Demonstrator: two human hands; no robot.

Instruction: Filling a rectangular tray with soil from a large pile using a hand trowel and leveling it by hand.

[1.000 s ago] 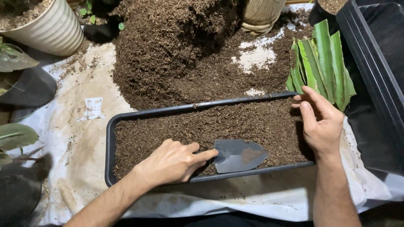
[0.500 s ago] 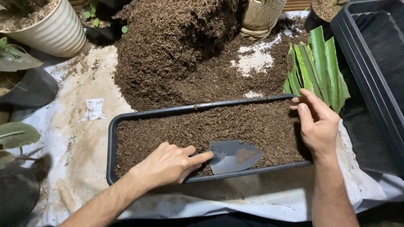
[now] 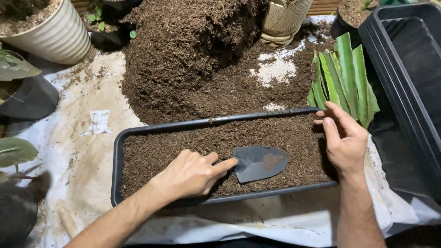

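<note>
Trowel: a dark metal trowel (image 3: pixel 259 162) lies blade-flat on the soil in the lower middle of the frame, its blade pointing toward the right and its handle hidden under the left hand.
Left hand: the left hand (image 3: pixel 193 174) comes in from the lower left and is closed around the trowel's handle, the forefinger stretched out along the neck so that its tip touches the rear of the blade; the other fingers are curled down tight.
Right hand: the right hand (image 3: pixel 343 142) comes up from the lower right and rests on the right end of the planter, fingers loosely bent and a little apart, fingertips at the far rim corner; it clasps nothing fully, only touches the rim and the soil beside it.
Planter: a long black rectangular planter (image 3: pixel 117 151) runs across the middle of the frame, filled nearly to the rim with brown fibrous soil (image 3: pixel 183 140).
Trowel to hands: the blade sits between the two hands, touching the left and apart from the right.
Soil heap: a large mound of the same brown soil (image 3: pixel 193 55) rises in the upper middle, on a white sheet (image 3: pixel 87 156).
Green cuttings: flat green leaves (image 3: pixel 342 78) stand just above the right hand.
Other pots: a ribbed white pot (image 3: pixel 55 36) sits at upper left; an empty black planter (image 3: pixel 409 78) lies at the right edge.
</note>
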